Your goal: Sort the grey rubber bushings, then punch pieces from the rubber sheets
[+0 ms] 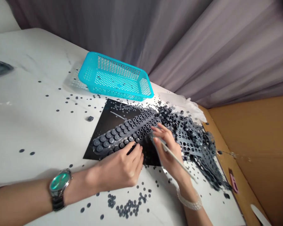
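Observation:
Across a black mat (100, 125) lies a dark grey moulded strip (119, 133) set with rows of round caps, some with holes in their centres. My left hand (126, 164) rests at the strip's near edge, its fingers closed together. Something dark shows by those fingertips, too hidden to name. In my right hand (168, 149) a thin whitish stick (176, 159) is held between thumb and fingers, its rear end pointing toward me. The fingertips of that hand are over the strip's right part. The stick's tip is hidden.
A turquoise plastic basket (118, 91) stands behind the mat. Perforated grey scrap sheets (191, 138) and small rings are heaped at right. Small dark discs (129, 207) are scattered over the white table (37, 125). A pink-handled cutter (233, 182) lies on cardboard at the right.

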`<state>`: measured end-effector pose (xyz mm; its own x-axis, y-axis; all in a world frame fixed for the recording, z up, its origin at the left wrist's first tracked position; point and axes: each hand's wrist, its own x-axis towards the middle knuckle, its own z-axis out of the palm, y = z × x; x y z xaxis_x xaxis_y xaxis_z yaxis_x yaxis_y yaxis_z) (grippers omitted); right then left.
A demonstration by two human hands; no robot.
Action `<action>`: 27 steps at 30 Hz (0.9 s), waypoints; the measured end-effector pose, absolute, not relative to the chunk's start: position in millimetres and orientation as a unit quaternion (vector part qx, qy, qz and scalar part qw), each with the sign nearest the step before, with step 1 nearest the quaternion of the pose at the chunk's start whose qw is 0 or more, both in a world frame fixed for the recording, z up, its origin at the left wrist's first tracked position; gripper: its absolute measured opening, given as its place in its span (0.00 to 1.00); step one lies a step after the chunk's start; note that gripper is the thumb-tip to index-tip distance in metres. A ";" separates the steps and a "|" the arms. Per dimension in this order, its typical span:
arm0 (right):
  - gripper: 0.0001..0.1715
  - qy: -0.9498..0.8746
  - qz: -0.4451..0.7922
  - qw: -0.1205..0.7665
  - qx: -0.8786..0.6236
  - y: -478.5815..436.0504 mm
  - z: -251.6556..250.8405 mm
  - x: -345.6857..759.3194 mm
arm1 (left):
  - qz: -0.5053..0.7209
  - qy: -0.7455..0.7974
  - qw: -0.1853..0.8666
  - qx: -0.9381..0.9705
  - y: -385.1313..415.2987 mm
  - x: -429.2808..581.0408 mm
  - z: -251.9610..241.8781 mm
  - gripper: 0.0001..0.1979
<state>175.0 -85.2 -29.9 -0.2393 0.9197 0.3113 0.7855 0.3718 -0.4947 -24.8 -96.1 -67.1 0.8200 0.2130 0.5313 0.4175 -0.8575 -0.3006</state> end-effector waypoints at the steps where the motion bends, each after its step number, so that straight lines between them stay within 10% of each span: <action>1: 0.06 -0.794 0.144 0.271 -0.524 -87.0 -30.3 169.2 | -0.240 -0.178 0.209 -0.931 -97.2 -24.2 -67.2 0.15; 27: 0.09 -0.882 -0.019 0.181 -0.434 -75.4 -52.8 150.2 | -0.217 -0.224 0.150 -0.938 -99.0 -23.2 -73.0 0.17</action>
